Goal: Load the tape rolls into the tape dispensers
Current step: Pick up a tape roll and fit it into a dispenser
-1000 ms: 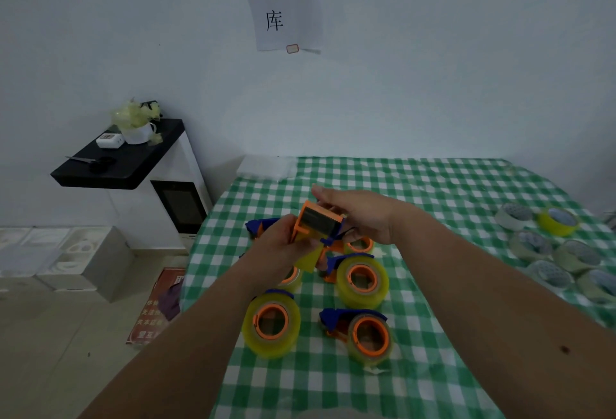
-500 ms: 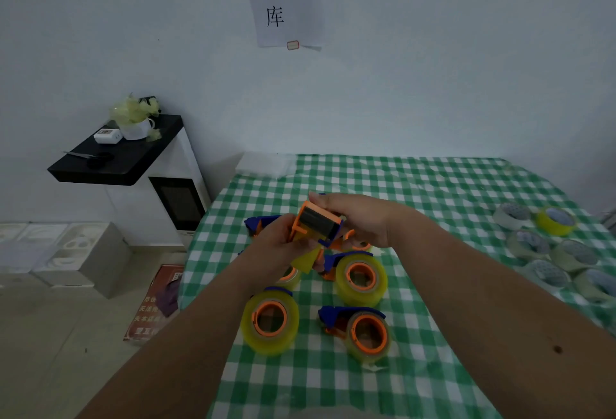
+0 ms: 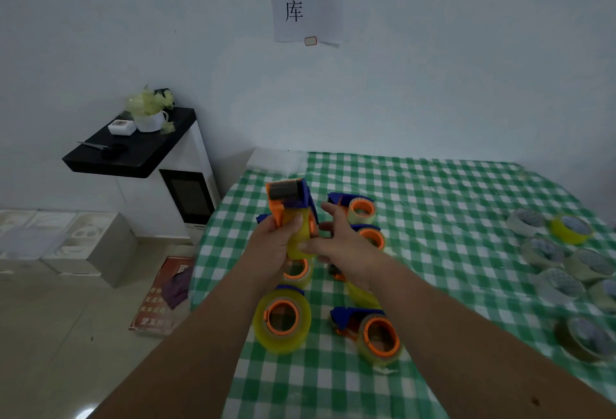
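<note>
- My left hand (image 3: 271,245) grips the orange-and-blue plastic tape dispenser (image 3: 290,208) above the green-checked tablecloth (image 3: 450,218); my right hand (image 3: 336,241), fingers spread, touches its yellow tape roll (image 3: 297,241)
- White wall (image 3: 433,68) behind; black shelf (image 3: 133,148) at left

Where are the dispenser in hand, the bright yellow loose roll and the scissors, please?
held dispenser (image 3: 288,196), head view, orange roller end.
bright yellow roll (image 3: 570,229), head view, top rim.
scissors (image 3: 106,149), head view, dark handles.
</note>
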